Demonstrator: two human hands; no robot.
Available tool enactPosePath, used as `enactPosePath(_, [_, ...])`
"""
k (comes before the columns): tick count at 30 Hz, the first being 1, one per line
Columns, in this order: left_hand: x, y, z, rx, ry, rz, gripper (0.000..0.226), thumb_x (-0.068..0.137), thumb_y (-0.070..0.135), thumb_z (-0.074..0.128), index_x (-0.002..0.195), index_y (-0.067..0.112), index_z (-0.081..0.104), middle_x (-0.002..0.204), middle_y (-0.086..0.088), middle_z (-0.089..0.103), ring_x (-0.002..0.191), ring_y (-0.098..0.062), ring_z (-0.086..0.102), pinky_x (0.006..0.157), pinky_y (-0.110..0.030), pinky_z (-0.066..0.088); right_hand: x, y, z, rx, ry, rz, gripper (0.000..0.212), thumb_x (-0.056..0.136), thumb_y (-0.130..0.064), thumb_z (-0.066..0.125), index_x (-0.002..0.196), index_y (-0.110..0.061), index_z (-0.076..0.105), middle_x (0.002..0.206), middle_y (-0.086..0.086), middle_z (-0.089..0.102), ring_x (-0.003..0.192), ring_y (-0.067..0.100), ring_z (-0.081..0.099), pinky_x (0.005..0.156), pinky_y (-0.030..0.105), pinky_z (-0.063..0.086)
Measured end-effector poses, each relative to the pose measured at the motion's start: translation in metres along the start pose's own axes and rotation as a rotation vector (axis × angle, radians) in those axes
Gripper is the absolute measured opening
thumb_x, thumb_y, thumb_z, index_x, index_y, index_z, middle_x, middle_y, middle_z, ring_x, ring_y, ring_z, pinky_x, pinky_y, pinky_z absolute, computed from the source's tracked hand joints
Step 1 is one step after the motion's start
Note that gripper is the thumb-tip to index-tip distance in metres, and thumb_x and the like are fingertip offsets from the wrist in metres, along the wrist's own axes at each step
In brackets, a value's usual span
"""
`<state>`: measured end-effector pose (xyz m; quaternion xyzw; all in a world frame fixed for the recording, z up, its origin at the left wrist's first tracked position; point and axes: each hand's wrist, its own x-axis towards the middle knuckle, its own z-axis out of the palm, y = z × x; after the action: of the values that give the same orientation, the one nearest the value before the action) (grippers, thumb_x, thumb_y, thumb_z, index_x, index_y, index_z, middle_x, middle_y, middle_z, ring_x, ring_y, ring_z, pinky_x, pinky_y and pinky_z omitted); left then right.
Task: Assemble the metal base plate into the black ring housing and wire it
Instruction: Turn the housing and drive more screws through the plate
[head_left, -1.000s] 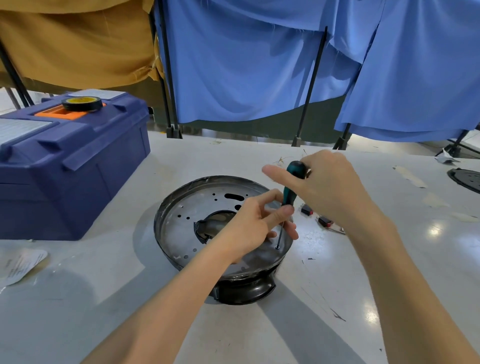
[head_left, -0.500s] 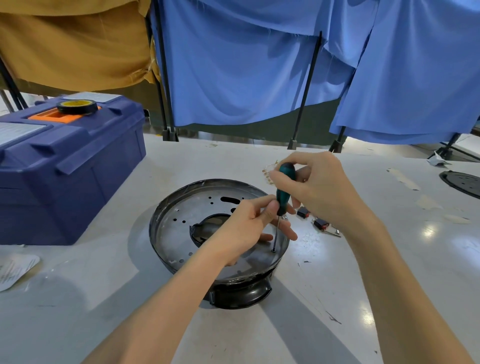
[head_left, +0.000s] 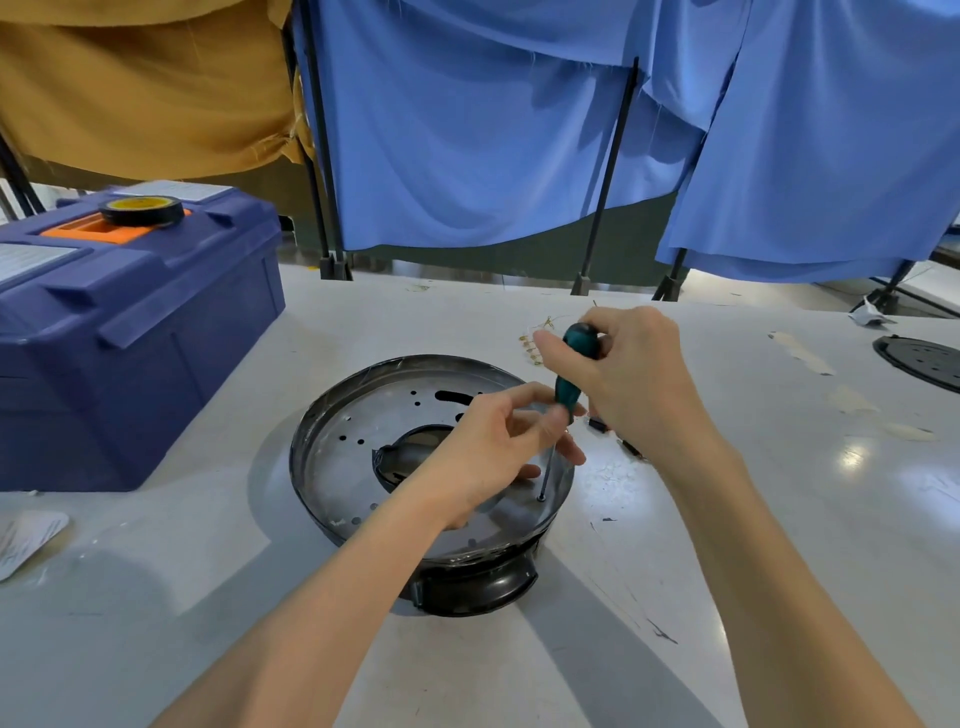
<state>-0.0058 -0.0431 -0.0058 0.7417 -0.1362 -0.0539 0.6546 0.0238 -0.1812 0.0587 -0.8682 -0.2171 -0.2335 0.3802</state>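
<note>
We hold the screwdriver (head_left: 568, 387) nearly upright at centre frame, its long axis leaning slightly up and right from the tip. Our right hand (head_left: 631, 382) curls round the top of the green handle. Our left hand (head_left: 488, 454) pinches the handle's lower end. The tip meets a screw (head_left: 541, 498) at the lower right of the metal base plate (head_left: 353, 436), which sits in the black ring housing (head_left: 467, 590). The screw lies below both grips, nearer the left hand.

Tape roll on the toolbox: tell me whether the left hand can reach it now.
Probably yes: the tape roll lies uncovered on the toolbox lid, nothing between, but the left hand must first release the screwdriver.
</note>
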Motion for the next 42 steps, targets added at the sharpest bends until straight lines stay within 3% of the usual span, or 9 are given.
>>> enactPosePath(5, [0.0,-0.002,-0.002,-0.021,0.009,-0.019,0.02,0.1,0.028,0.053,0.099,0.035,0.071,0.091,-0.002,0.077,0.104,-0.009,0.067,0.097,-0.051,0.05,0.0,0.0,0.0,-0.086,-0.061,0.07,0.071,0.074,-0.069,0.061,0.067,0.002,0.062,0.054,0.012,0.054,0.046,0.017,0.046,0.053,0.039,0.051])
enactPosePath(8, [0.0,-0.003,-0.004,-0.032,-0.016,-0.026,0.022,0.102,0.027,0.049,0.106,0.032,0.07,0.093,-0.002,0.077,0.106,-0.007,0.066,0.097,-0.049,0.049,-0.002,0.001,-0.006,0.083,-0.066,0.008,0.034,0.081,-0.049,0.069,0.082,-0.015,0.067,0.062,0.002,0.066,0.045,0.013,0.057,0.046,0.023,0.052])
enactPosePath(12, [0.0,-0.001,-0.002,-0.037,-0.017,-0.001,0.018,0.099,0.035,0.054,0.113,0.025,0.06,0.092,-0.003,0.077,0.106,-0.008,0.067,0.094,-0.049,0.05,0.0,0.002,0.0,0.004,0.032,0.0,0.038,0.088,-0.035,0.069,0.072,-0.002,0.063,0.059,0.013,0.061,0.052,0.028,0.056,0.055,0.041,0.054])
enactPosePath(17, [0.0,-0.002,-0.003,-0.037,-0.001,-0.012,0.018,0.102,0.028,0.049,0.104,0.027,0.067,0.091,-0.004,0.077,0.106,-0.009,0.067,0.096,-0.051,0.05,0.001,-0.002,-0.003,-0.116,-0.069,0.021,0.068,0.072,-0.07,0.059,0.068,-0.002,0.064,0.057,0.014,0.057,0.056,0.03,0.056,0.058,0.04,0.051])
enactPosePath(21, [0.0,-0.003,-0.004,-0.032,-0.019,-0.033,0.027,0.104,0.03,0.042,0.107,0.034,0.069,0.092,-0.002,0.077,0.109,-0.007,0.064,0.097,-0.05,0.05,-0.001,0.002,-0.007,0.014,-0.048,-0.024,0.035,0.083,-0.041,0.071,0.077,-0.006,0.067,0.063,0.01,0.063,0.056,0.025,0.06,0.055,0.042,0.055])
enactPosePath(23, [0.0,-0.002,-0.003,-0.049,-0.03,-0.025,0.024,0.101,0.037,0.047,0.109,0.032,0.068,0.094,-0.002,0.077,0.109,-0.008,0.065,0.095,-0.048,0.05,-0.002,0.002,0.001,-0.041,0.013,-0.025,0.04,0.086,-0.036,0.071,0.07,-0.001,0.062,0.061,0.016,0.059,0.057,0.032,0.057,0.057,0.046,0.053])
enactPosePath(29, [0.001,-0.003,-0.004,-0.04,-0.036,-0.012,0.015,0.097,0.033,0.057,0.104,0.028,0.07,0.09,-0.003,0.077,0.103,-0.012,0.068,0.093,-0.046,0.049,-0.001,-0.004,0.002,-0.159,-0.075,0.062,0.076,0.069,-0.079,0.054,0.063,-0.003,0.058,0.052,0.009,0.05,0.048,0.017,0.047,0.053,0.036,0.049])
enactPosePath(34, [0.001,-0.004,-0.004,-0.025,-0.058,-0.017,0.023,0.098,0.037,0.049,0.112,0.032,0.067,0.094,-0.001,0.077,0.107,-0.008,0.066,0.091,-0.041,0.05,-0.004,-0.001,-0.006,0.065,-0.07,0.004,0.034,0.086,-0.04,0.071,0.08,-0.007,0.064,0.058,0.007,0.062,0.042,0.021,0.056,0.038,0.026,0.047])
enactPosePath(42, [0.0,-0.002,-0.003,-0.009,0.019,-0.044,0.036,0.095,0.046,0.044,0.118,0.026,0.064,0.099,0.005,0.076,0.103,-0.004,0.066,0.093,-0.043,0.055,-0.013,0.001,0.002,-0.011,0.07,0.077,0.054,0.081,-0.058,0.067,0.063,-0.007,0.062,0.06,0.012,0.062,0.058,0.028,0.057,0.057,0.035,0.05])
